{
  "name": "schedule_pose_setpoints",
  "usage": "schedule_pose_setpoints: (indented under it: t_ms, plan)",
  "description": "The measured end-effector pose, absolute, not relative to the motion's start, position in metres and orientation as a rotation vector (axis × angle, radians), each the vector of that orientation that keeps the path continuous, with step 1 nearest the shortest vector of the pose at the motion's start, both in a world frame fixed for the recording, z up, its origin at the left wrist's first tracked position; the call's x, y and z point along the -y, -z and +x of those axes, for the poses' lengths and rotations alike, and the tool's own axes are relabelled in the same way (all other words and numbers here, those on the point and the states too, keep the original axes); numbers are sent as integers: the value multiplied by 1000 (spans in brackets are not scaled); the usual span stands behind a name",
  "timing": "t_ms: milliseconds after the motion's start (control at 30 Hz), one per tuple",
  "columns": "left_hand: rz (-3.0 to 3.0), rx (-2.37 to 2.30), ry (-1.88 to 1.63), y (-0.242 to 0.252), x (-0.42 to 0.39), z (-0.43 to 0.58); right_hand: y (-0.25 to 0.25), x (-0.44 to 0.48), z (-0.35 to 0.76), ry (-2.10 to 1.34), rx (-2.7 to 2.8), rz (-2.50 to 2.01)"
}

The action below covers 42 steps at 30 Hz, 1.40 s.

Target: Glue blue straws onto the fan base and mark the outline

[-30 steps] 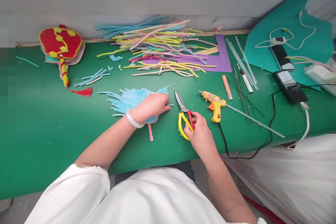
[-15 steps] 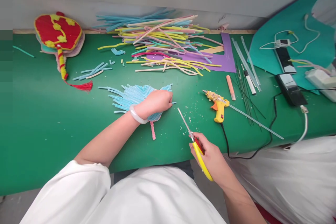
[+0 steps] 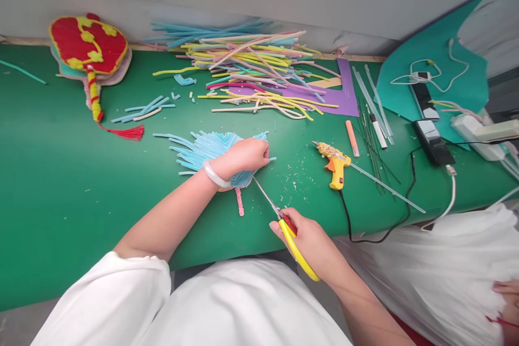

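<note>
A fan-shaped piece covered in light blue pipe cleaners (image 3: 203, 148) lies on the green table, its pink handle (image 3: 240, 203) toward me. My left hand (image 3: 253, 154), with a pale bangle on the wrist, is closed at the fan's right edge. A blue pipe cleaner end pokes out beyond its fingertips. My right hand (image 3: 310, 240) grips yellow-and-red handled scissors (image 3: 298, 257). Their blades point up and left, the tip close to the fan's lower right edge below my left hand. Whether the tip touches the fan, I cannot tell.
Behind lies a heap of coloured pipe cleaners (image 3: 251, 59). A red fan with tassel (image 3: 89, 46) rests back left. To the right are a yellow glue gun (image 3: 336, 167) with its cord, glue sticks (image 3: 373, 97) and a power bank (image 3: 432, 143). A person's white clothing (image 3: 425, 265) shows at right.
My right hand has carried the scissors left, bringing the blade tip to the fan's lower right edge. My left hand stays closed at nearly the same spot. The view has shifted slightly.
</note>
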<state>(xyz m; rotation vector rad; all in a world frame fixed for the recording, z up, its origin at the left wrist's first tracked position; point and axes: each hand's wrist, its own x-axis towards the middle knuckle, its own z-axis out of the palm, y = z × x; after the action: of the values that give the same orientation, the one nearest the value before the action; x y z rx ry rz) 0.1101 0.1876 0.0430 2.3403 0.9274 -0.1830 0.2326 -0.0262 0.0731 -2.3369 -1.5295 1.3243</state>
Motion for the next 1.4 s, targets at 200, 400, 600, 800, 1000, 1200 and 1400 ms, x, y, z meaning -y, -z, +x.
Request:
schedule_pose_setpoints:
  t_ms: [200,400,600,800,1000,1200,1400]
  plan:
    - [2316,-929,181,-50,-186,110,-66,22,229,-1283,1511,-2353]
    - [2292,-931,196,-57,-185,109,-64,20,226,-1279,1545,-2363]
    - [2280,-925,183,-55,-187,108,-59,22,223,-1256,1513,-2322]
    - [2272,-911,168,-51,-189,108,-56,24,221,-1197,1494,-2344]
    - [2272,-897,155,-45,-191,108,-54,25,220,-1178,1496,-2353]
    - [2275,-889,146,-44,-191,108,-52,25,218,-1172,1490,-2354]
    - [2283,-892,150,-45,-191,108,-49,25,218,-1100,1518,-2361]
